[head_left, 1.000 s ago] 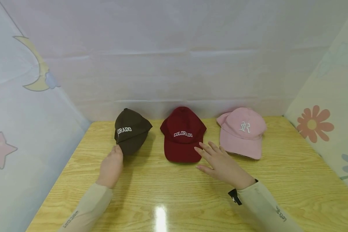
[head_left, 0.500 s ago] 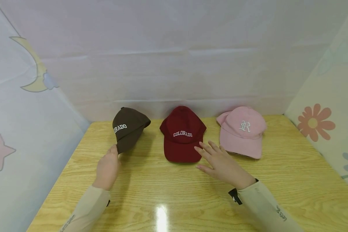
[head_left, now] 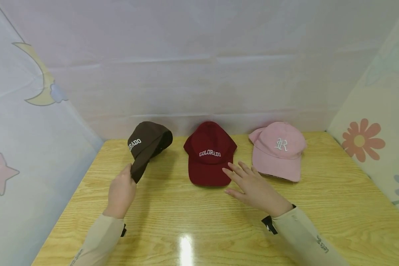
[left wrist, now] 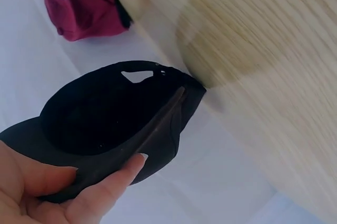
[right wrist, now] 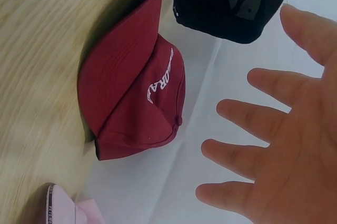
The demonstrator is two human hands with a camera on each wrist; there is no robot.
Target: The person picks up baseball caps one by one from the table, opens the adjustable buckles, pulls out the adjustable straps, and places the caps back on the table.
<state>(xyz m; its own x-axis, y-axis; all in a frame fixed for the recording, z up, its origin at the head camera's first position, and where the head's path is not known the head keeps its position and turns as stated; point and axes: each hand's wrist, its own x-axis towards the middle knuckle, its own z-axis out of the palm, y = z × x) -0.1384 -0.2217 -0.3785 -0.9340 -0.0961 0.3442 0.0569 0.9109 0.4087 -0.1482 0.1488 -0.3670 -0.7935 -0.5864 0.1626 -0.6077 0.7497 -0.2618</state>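
My left hand (head_left: 120, 193) pinches the brim of a dark brown baseball cap (head_left: 147, 136) at the table's back left. The cap is tilted and turned, its opening facing right; part of its white lettering shows. In the left wrist view, thumb and fingers grip the brim of the brown cap (left wrist: 152, 148), and its dark inside and back strap gap are visible. My right hand (head_left: 254, 191) is spread with nothing in it, over the front right of a dark red cap (head_left: 209, 147) lettered COLORADO. Farther right sits a pink cap (head_left: 279, 147) with a white R-like emblem.
The caps stand in a row along the back of a wood-grain table (head_left: 199, 214). Behind them rises a pale cloth backdrop (head_left: 199, 74). Printed side panels (head_left: 26, 125) flank the table left and right.
My left hand has drawn slightly left and toward me, turning the brown cap so its underside and inside now show on the right. My right hand has stayed put.
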